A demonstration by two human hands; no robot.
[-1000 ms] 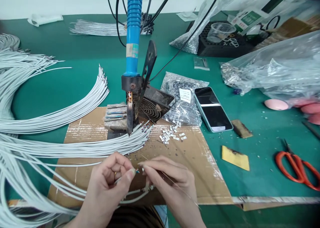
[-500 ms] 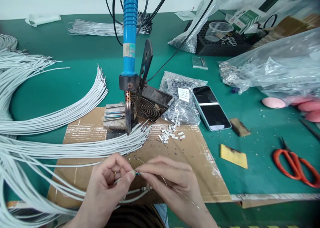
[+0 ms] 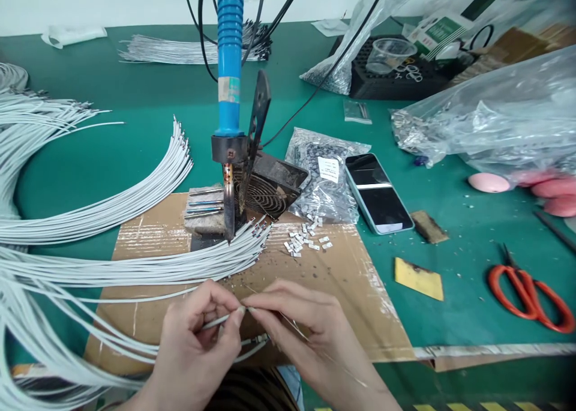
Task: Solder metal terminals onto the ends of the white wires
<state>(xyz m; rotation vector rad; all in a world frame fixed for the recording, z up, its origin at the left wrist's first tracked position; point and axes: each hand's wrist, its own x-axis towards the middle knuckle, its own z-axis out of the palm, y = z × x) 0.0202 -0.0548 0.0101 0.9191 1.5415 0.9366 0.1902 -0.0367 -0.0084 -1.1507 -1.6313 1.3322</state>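
My left hand (image 3: 202,333) is closed, pinching a white cable (image 3: 216,321) near its tip between thumb and forefinger. Right beside it, the thumb and forefinger of my right hand (image 3: 301,324) close at the cable's tip, which they mostly hide. A thin silvery wire, like solder wire (image 3: 344,368), runs through my right hand and trails over its back. Under the hands lies another cable end with a metal connector (image 3: 260,339). Beyond them, a blue-handled soldering iron (image 3: 231,108) hangs tip down in a clamp, above a bundle of white cables (image 3: 180,265).
Small white parts (image 3: 297,243) are scattered on the cardboard (image 3: 333,303). Behind are a bag of parts (image 3: 321,171) and a phone (image 3: 380,194). A yellow sponge (image 3: 418,279) and orange-handled scissors (image 3: 531,297) lie at right. More cable bundles (image 3: 27,177) curve along the left.
The fingertips of both hands have drawn closer, covering the coloured cable tip that showed between them. My left hand has turned slightly, exposing more white cable. The view has shifted slightly.
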